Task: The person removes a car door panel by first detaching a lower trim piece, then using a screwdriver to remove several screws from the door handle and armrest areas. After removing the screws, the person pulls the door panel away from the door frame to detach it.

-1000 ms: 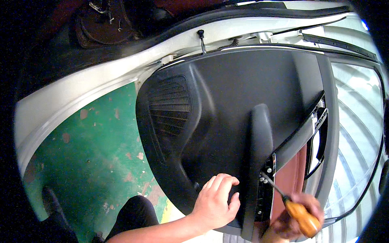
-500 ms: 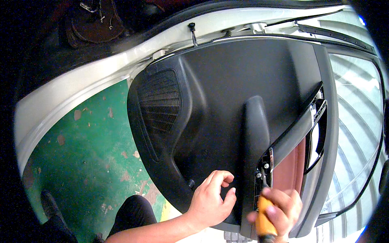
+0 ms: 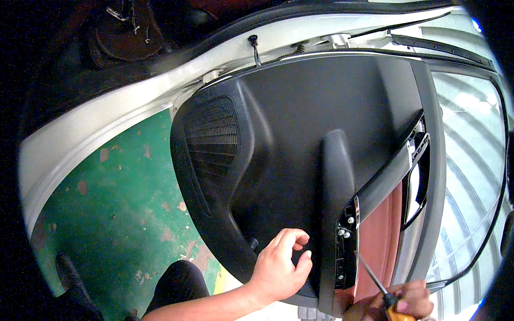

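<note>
My right hand [image 3: 418, 300] is closed round the handle of a screwdriver [image 3: 373, 276] with a yellow and black grip. The screwdriver lies aslant over the reddish insert of a black car door panel [image 3: 289, 134]; its tip is beside a narrow dark recess [image 3: 349, 259], and I cannot tell if it touches. Several screw heads show in that recess, among them a bright screw [image 3: 351, 220] at its upper end. Over the lower part of the panel, my left hand [image 3: 278, 265] hovers or rests with fingers loosely curled, thumb apart, and nothing visible in it.
An armrest and pull handle [image 3: 388, 171] run up the panel to a chrome-edged door handle [image 3: 416, 187]. Window glass [image 3: 466, 160] lies to the right. A white body sill [image 3: 107, 109] curves along the upper left, above a worn green floor [image 3: 123, 198]. My knee [image 3: 179, 283] is low down.
My right hand has moved right and slightly down with the screwdriver, drawing its tip away from the screws at the recess's upper end. The left hand has stayed nearly still.
</note>
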Motion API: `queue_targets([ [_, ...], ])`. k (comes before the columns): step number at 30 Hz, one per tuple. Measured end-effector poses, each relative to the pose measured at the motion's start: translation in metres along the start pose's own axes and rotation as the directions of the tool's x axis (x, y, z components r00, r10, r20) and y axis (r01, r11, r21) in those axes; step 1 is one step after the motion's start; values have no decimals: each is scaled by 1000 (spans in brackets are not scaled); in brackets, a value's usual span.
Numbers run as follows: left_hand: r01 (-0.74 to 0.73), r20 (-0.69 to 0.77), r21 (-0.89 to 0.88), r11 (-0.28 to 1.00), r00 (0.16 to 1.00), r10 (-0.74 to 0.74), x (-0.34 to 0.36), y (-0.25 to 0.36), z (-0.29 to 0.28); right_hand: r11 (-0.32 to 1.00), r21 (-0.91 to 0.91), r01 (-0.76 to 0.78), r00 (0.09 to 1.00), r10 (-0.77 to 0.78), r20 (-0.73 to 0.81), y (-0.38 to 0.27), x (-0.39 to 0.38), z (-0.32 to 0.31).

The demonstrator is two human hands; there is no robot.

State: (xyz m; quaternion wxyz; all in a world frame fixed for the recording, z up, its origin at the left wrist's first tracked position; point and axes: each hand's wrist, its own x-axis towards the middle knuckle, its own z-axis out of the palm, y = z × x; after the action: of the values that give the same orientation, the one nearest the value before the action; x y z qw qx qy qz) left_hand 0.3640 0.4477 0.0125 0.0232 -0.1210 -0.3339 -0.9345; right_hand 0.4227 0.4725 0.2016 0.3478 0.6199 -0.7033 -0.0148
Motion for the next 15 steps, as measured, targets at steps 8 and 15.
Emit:
queue_targets([
  [8,-18,-4,-54,998,1000,18,0,4,3,988,-117,-105,947,135,290,2,-3,13],
  [15,16,10,-74,997,1000,-15,-1,0,8,965,-222,-138,826,236,511,3,12,19],
])
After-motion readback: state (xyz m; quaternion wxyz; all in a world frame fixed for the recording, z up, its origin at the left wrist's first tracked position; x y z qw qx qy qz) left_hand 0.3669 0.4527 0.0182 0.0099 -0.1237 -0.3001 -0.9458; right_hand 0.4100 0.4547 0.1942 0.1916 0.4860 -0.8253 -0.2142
